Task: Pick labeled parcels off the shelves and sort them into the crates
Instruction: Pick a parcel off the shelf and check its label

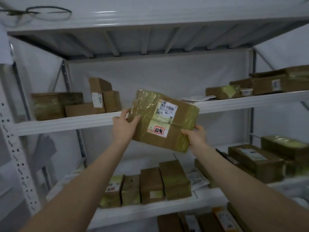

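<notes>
A brown cardboard parcel (180, 119), wrapped in shiny tape and bearing a white barcode label and a red-stamped sticker, is held tilted in the air in front of the white shelf (70, 123). My left hand (123, 126) grips its left edge. My right hand (195, 139) holds its lower right corner, thumb on the face. No crate is in view.
More taped parcels (56, 104) lie on the middle shelf at left, and others (267, 84) at right beside a white flat envelope (197, 98). A row of upright parcels (150, 186) stands on the lower shelf. A perforated upright post (15, 153) rises at left.
</notes>
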